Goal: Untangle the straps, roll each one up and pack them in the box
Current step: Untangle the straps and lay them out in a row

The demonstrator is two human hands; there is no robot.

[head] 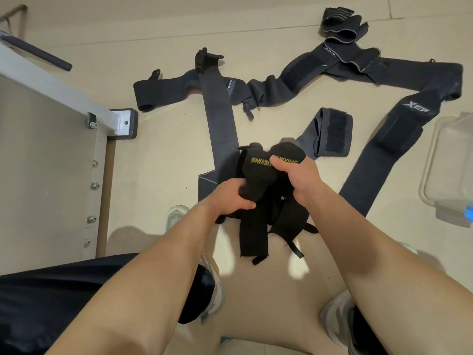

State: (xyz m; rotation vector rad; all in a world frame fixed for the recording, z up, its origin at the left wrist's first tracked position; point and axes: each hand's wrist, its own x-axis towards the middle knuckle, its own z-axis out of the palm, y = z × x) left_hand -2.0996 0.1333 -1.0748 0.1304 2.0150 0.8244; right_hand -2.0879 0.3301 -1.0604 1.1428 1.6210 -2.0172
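Observation:
My left hand (pixel 230 198) and my right hand (pixel 298 175) both grip a bundle of black straps with yellow lettering (pixel 258 172), held above the floor; loose ends hang down below it. Several long dark grey straps lie tangled on the beige floor beyond: one runs straight up the middle (pixel 220 111), one crosses at the back (pixel 302 73), and one marked XTEP (pixel 389 139) lies at the right. A folded strap with a velcro patch (pixel 332 135) sits just past my right hand. The clear plastic box (pixel 450 165) stands at the right edge.
A grey metal frame with bolts (pixel 51 155) and a corner foot (pixel 125 123) fills the left side. My shoes (pixel 176 216) and legs are below my arms. A crumpled black strap pile (pixel 340 24) lies at the far back right.

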